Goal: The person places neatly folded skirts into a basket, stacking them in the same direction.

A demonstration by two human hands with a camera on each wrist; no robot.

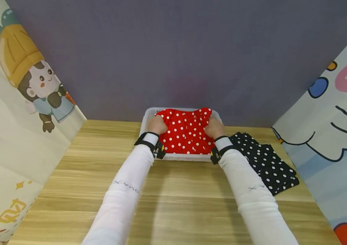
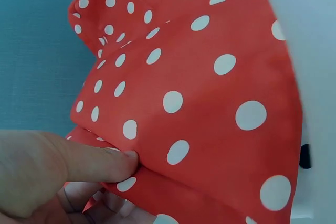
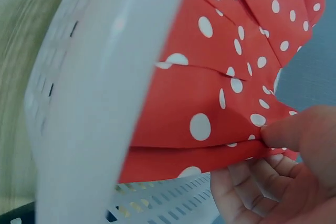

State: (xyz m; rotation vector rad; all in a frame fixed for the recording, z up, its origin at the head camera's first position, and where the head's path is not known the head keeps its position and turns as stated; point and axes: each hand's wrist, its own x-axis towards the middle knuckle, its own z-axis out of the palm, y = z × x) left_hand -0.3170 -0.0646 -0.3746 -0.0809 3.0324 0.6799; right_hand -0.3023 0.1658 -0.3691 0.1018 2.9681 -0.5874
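A red cloth with white polka dots (image 1: 185, 131) is spread across a white plastic basket (image 1: 179, 157), partly inside its rim. At the cloth's left edge, my left hand (image 1: 157, 125) pinches the fabric between thumb and curled fingers, as the left wrist view shows. On the opposite edge my right hand (image 1: 214, 128) pinches it the same way; in the right wrist view the thumb lies on top and the fingers (image 3: 252, 182) curl beneath. The basket's slotted wall (image 3: 178, 203) shows below the cloth there. What lies under the red cloth is mostly hidden.
A folded black cloth with white dots (image 1: 268, 163) lies on the wooden table (image 1: 100, 170) to the right, partly behind my right forearm. A dark grey panel (image 1: 176, 58) rises behind the basket, and printed cartoon sheets (image 1: 2, 136) flank both sides.
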